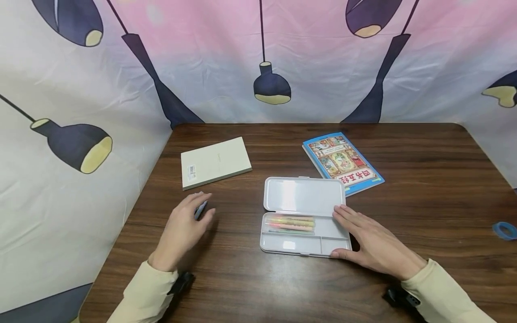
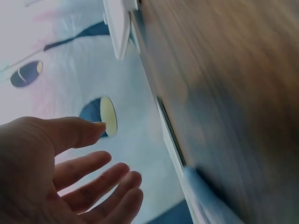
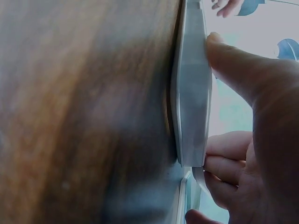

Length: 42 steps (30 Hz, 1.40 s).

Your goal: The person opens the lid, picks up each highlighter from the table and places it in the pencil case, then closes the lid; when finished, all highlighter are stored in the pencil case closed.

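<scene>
Left of the open pencil case (image 1: 291,244), the relaxed, empty left hand (image 1: 181,231) is hovering by a blue-grey object (image 1: 200,210) while the unclenched right hand (image 1: 373,244) is bracing the case's right end, ideally lightly.

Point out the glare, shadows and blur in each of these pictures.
Head view: glare whitens patches of the open pencil case, and the left hand shadows the wooden tabletop; left wrist view: wooden tabletop smeared and soft, left hand dim; right wrist view: wooden tabletop blurred, right hand dark against the washed-out backdrop cloth.
</scene>
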Motion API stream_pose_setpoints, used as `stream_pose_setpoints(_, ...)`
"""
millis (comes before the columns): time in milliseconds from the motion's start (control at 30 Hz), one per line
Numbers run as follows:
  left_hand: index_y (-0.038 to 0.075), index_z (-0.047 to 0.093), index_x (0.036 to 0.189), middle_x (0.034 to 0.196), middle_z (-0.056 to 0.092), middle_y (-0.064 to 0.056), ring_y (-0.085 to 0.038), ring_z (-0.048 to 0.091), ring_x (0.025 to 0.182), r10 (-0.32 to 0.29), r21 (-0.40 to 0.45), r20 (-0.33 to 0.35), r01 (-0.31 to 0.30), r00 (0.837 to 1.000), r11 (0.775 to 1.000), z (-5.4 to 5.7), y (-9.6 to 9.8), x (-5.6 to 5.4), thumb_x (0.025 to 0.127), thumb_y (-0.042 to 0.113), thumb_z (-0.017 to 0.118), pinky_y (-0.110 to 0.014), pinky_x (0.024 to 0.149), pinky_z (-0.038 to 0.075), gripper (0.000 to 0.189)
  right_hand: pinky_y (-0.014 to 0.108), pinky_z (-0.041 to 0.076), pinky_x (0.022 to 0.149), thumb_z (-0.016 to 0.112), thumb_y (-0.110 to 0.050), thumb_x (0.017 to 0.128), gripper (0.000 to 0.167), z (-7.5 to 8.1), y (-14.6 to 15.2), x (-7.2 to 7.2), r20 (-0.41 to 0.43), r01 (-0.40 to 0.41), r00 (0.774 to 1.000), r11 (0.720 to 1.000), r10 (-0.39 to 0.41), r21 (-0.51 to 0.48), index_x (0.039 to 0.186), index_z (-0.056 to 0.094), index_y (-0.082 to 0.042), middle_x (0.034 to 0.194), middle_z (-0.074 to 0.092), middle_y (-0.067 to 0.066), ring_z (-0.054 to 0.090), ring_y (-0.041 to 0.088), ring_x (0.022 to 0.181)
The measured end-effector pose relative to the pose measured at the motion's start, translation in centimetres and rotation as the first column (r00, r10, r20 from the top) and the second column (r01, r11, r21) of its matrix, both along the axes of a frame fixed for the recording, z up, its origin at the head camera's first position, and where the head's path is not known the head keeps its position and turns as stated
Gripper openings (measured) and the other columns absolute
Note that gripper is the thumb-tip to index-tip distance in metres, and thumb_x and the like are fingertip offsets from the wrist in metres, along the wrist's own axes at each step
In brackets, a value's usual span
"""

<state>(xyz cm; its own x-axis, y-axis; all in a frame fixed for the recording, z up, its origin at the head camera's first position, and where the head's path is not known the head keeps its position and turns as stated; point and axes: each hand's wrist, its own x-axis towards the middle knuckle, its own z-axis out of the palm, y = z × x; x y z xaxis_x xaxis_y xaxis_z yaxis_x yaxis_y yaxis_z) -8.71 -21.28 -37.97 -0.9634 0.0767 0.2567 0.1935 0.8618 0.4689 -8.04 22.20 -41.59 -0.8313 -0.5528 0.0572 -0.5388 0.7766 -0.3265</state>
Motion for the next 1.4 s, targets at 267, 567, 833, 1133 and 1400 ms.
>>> stream_pose_setpoints(267,0.001,0.065,0.13,0.125,0.063,-0.018,-0.037,0.063,0.113,0.095,0.002,0.037,-0.095,0.995,0.995,-0.7,-2.5,1.4,0.089,0.011,0.074,-0.055,0.092,0.051,0.044,0.046,0.035,0.113,0.063,-0.069,0.084,0.091,-0.1,0.0,0.0,-0.014,-0.003,1.0,1.0,0.003,-0.016,0.149,0.047,-0.008,0.157,0.04,0.008,0.036,0.028,0.145)
stream_pose_setpoints(567,-0.001,0.065,0.129,0.125,0.063,-0.019,-0.038,0.063,0.111,0.104,-0.037,0.093,-0.101,0.99,0.994,-0.8,-3.5,2.1,0.088,0.013,0.076,-0.055,0.09,0.052,0.045,0.048,0.036,0.112,0.063,-0.069,0.084,0.091,0.0,-0.1,-0.1,-0.017,-0.005,1.0,1.0,0.005,-0.012,0.148,0.047,-0.007,0.157,0.04,0.009,0.037,0.029,0.144)
stream_pose_setpoints(833,-0.001,0.067,0.125,0.119,0.066,-0.017,-0.032,0.066,0.099,0.101,-0.047,0.115,-0.096,0.988,0.994,-1.0,-3.8,2.3,0.087,0.012,0.077,-0.049,0.081,0.055,0.041,0.05,0.036,0.112,0.063,-0.07,0.083,0.092,0.1,-0.1,-0.1,-0.002,0.007,1.0,1.0,-0.007,-0.006,0.149,0.047,-0.007,0.157,0.04,0.008,0.036,0.029,0.145)
stream_pose_setpoints(1133,-0.001,0.069,0.121,0.113,0.068,-0.018,-0.03,0.065,0.094,0.066,-0.085,0.162,-0.053,0.985,0.995,-1.0,-3.9,2.3,0.085,0.008,0.076,-0.05,0.079,0.053,0.038,0.053,0.037,0.11,0.063,-0.071,0.083,0.093,0.0,0.0,0.1,0.01,0.017,1.0,1.0,-0.017,-0.015,0.148,0.047,-0.007,0.157,0.04,0.008,0.036,0.03,0.145)
stream_pose_setpoints(1400,-0.003,0.068,0.121,0.116,0.067,-0.023,-0.037,0.065,0.103,0.082,-0.12,0.198,-0.059,0.977,0.991,-1.1,-4.0,2.4,0.084,0.004,0.074,-0.055,0.086,0.051,0.038,0.054,0.037,0.11,0.062,-0.07,0.084,0.092,-0.1,-0.1,0.0,0.02,0.015,1.0,1.0,-0.015,-0.019,0.149,0.046,-0.008,0.158,0.039,0.008,0.036,0.031,0.145)
